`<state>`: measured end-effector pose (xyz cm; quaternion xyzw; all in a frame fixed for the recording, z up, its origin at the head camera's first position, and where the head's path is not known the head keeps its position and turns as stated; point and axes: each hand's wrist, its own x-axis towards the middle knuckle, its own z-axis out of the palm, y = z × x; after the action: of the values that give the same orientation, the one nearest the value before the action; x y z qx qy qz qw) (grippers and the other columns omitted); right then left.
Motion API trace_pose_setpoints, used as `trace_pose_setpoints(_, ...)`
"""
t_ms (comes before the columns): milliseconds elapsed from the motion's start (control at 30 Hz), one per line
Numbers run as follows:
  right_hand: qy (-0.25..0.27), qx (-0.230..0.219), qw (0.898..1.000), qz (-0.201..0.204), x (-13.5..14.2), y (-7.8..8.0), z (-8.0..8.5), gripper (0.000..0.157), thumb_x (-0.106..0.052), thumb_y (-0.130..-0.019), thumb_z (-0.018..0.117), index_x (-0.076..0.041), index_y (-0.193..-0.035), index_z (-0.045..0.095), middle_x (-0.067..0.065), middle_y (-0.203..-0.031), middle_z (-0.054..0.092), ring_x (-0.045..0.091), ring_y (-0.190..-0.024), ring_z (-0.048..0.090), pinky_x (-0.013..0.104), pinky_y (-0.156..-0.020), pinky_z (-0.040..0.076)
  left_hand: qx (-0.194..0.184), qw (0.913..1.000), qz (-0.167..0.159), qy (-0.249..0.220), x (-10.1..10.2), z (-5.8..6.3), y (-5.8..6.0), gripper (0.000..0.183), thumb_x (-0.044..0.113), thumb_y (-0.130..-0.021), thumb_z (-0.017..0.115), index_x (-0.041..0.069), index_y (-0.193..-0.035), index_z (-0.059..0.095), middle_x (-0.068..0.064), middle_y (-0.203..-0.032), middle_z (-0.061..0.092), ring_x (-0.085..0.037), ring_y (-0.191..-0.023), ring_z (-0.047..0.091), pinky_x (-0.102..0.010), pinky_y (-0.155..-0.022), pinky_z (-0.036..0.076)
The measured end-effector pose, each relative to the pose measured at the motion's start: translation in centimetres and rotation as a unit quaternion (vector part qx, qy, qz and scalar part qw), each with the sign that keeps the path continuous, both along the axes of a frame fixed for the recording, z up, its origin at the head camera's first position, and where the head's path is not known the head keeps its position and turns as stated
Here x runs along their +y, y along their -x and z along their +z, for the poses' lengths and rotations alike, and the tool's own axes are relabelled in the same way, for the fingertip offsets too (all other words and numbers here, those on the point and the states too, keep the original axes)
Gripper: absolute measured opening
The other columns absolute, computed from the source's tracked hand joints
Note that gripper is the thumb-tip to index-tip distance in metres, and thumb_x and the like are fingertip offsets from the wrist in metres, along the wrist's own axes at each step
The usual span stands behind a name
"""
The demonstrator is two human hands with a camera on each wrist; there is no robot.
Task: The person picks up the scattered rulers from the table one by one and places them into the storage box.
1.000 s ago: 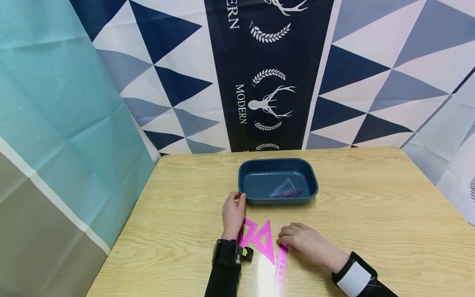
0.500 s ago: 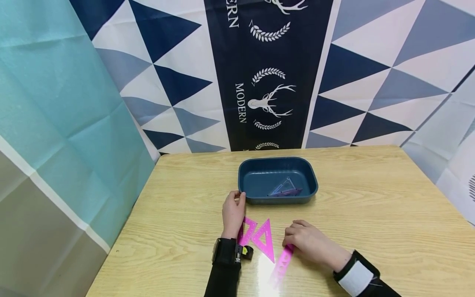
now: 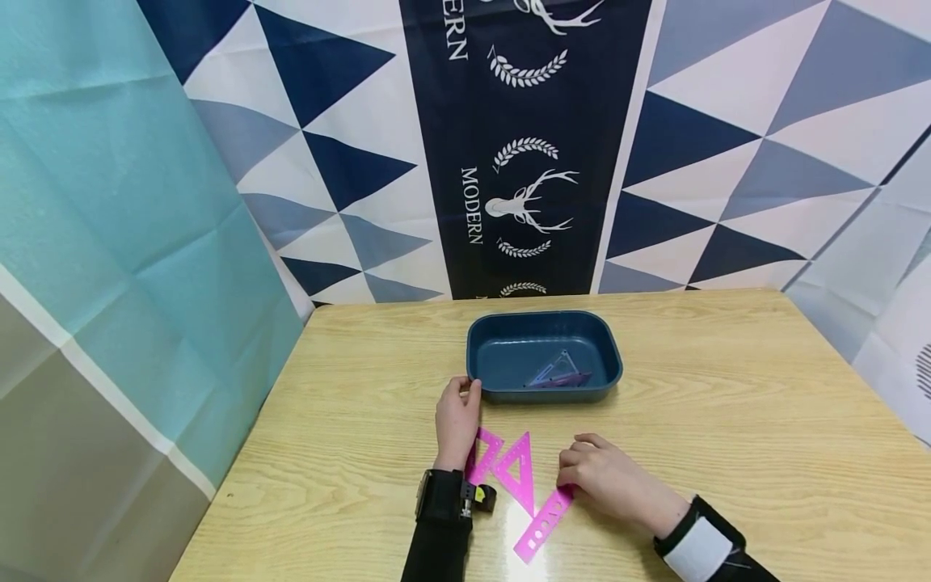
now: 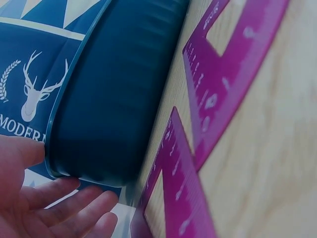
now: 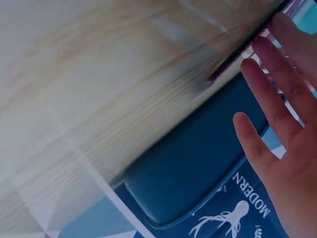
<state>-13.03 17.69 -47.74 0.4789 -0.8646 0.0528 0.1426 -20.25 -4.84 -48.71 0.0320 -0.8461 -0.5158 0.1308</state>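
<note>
In the head view, my left hand (image 3: 458, 424) holds the near left corner of a dark blue plastic container (image 3: 545, 396), its thumb at the rim. The left wrist view shows the fingers (image 4: 69, 198) against the container's end. My right hand (image 3: 600, 477) pinches the upper end of a pink ruler with cut-out shapes (image 3: 547, 524). The ruler slants down to the left, close by the tip of a pink set square (image 3: 525, 488). Another pink set square (image 3: 496, 447) lies left of it, partly hidden by my left hand and wrist.
Inside the container lie a clear triangular piece (image 3: 560, 364) and a purple flat piece (image 3: 575, 379). All stands on a wooden table (image 3: 727, 404), with patterned cloth (image 3: 531, 162) behind it. A small dark device (image 3: 484, 498) sits beside my left wrist.
My right hand has shifted slightly right with the ruler's upper end. The ruler's lower end has swung left, so it slants more. My left hand and the container stay put.
</note>
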Motion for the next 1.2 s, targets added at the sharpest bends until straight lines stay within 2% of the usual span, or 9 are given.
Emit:
trace_pose_setpoints(300, 0.019, 0.004, 1.0, 0.013, 0.1, 0.0, -0.1, 0.01, -0.018, -0.075, 0.067, -0.024, -0.083, 0.069, -0.014, -0.08, 0.054, 0.008, -0.079, 0.052, 0.042, -0.084, 0.045, -0.003, 1.0, 0.005, -0.001, -0.1, -0.1, 0.0, 0.03, 0.03, -0.093, 0.051, 0.005, -0.107, 0.061, -0.008, -0.1, 0.062, -0.018, -0.085, 0.062, -0.034, -0.074, 0.051)
trace_pose_setpoints(467, 0.0, 0.001, 1.0, -0.01, -0.4, 0.0, 0.1, 0.007, -0.017, -0.078, 0.063, -0.024, -0.081, 0.064, -0.014, -0.08, 0.055, 0.008, -0.08, 0.053, 0.039, -0.084, 0.045, -0.001, 1.0, 0.003, -0.004, -0.1, -0.2, 0.0, 0.029, 0.03, -0.093, 0.051, 0.005, -0.107, 0.061, -0.008, -0.1, 0.062, -0.017, -0.085, 0.062, -0.034, -0.074, 0.051)
trace_pose_setpoints(733, -0.049, 0.006, 0.997, -0.056, -1.5, 0.2, 0.2, 0.009, -0.017, -0.074, 0.067, -0.021, -0.075, 0.058, -0.01, -0.073, 0.055, 0.009, -0.071, 0.053, 0.031, -0.072, 0.044, -0.001, 1.0, 0.001, -0.006, -0.1, -0.2, 0.0, 0.031, 0.031, -0.093, 0.051, 0.006, -0.107, 0.061, -0.007, -0.1, 0.062, -0.016, -0.085, 0.062, -0.034, -0.073, 0.051)
trace_pose_setpoints(1033, -0.009, -0.022, 0.997, -0.069, -1.0, 0.4, 0.6, 0.013, -0.006, -0.076, 0.061, -0.018, -0.08, 0.057, -0.007, -0.078, 0.057, 0.01, -0.072, 0.053, 0.031, -0.067, 0.047, 0.0, 1.0, -0.002, -0.008, -0.2, -0.1, 0.1, 0.031, 0.031, -0.094, 0.05, 0.006, -0.108, 0.06, -0.008, -0.101, 0.062, -0.019, -0.086, 0.062, -0.035, -0.074, 0.051)
trace_pose_setpoints(1200, 0.029, 0.01, 0.996, -0.088, -0.6, 0.9, 1.3, 0.015, -0.002, -0.075, 0.061, -0.015, -0.083, 0.058, -0.002, -0.082, 0.06, 0.014, -0.075, 0.056, 0.035, -0.067, 0.05, 0.024, 0.9995, -0.014, -0.014, -0.3, -0.1, -0.1, 0.036, 0.035, -0.094, 0.048, 0.003, -0.108, 0.06, -0.01, -0.099, 0.062, -0.02, -0.085, 0.062, -0.037, -0.073, 0.051)
